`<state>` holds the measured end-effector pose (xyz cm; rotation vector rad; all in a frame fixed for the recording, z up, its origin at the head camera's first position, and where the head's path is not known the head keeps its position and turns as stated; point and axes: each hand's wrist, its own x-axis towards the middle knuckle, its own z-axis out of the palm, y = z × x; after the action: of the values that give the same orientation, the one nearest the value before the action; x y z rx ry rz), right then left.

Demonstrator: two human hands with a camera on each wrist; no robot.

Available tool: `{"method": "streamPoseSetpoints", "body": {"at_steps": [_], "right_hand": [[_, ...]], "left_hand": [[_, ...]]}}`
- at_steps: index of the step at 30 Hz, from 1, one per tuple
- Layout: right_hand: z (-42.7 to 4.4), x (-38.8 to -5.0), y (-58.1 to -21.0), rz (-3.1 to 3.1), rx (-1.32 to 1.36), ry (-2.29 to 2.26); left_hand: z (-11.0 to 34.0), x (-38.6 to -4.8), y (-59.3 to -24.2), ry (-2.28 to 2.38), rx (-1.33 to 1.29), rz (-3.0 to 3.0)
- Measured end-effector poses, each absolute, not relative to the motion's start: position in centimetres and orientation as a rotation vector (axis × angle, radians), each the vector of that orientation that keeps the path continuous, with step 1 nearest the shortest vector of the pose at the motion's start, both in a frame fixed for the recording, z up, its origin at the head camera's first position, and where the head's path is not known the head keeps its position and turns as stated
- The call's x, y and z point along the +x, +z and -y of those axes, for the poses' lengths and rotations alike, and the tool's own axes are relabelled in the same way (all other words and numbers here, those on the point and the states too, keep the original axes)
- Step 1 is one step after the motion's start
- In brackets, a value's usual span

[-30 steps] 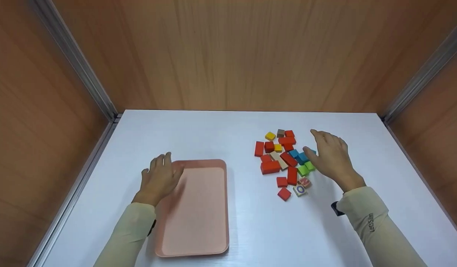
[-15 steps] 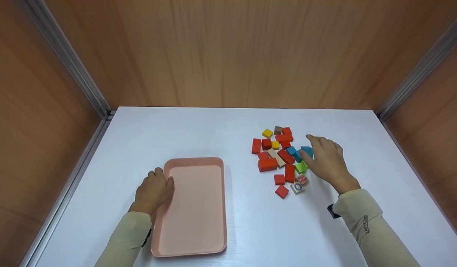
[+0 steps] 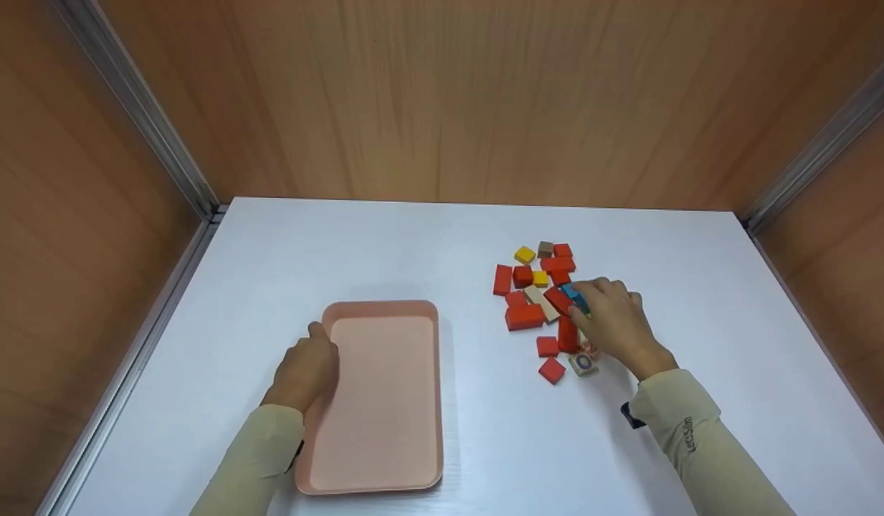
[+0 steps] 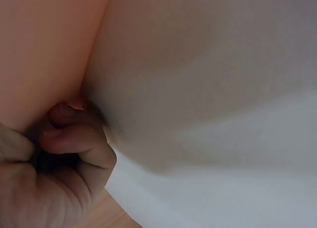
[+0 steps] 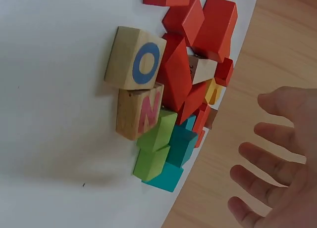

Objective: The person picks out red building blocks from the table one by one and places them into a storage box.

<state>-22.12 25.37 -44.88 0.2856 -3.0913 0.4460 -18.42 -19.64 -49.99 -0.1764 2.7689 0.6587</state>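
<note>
The person's left hand [image 3: 305,369] gripped the left rim of a shallow pink rectangular tray [image 3: 384,401] on the white table [image 3: 700,315]. Well to its right, I saw the right hand [image 3: 615,322], fingers loosely spread, above blue blocks [image 5: 183,146] and lime-green cubes [image 5: 152,161], near red rectangular blocks [image 3: 524,317].

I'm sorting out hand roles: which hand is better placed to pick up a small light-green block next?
Probably the right hand: it is over the small light-green blocks, its fingers apart. The left hand grips the left edge of the pink rectangular tray, farther away.
</note>
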Motion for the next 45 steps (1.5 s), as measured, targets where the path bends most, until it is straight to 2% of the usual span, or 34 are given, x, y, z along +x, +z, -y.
{"method": "streamPoseSetpoints", "body": {"at_steps": [14, 22, 37, 45], "right_hand": [[-23.0, -22.2, -47.6, 3.183, 0.458, 0.501], [-23.3, -22.0, -48.2, 3.232, 0.420, 0.534], [-22.3, -21.9, -46.4, 3.213, 0.413, 0.591], [-19.6, -22.0, -45.0, 3.096, 0.554, 0.540]], "left_hand": [[17.5, -17.8, -50.5, 0.644, -0.228, -2.783], [16.6, -17.7, -50.3, 0.591, -0.178, -2.816], [15.5, -17.7, -50.1, 0.590, -0.145, -2.833], [14.5, -17.9, -50.3, 0.584, -0.126, -2.837]]}}
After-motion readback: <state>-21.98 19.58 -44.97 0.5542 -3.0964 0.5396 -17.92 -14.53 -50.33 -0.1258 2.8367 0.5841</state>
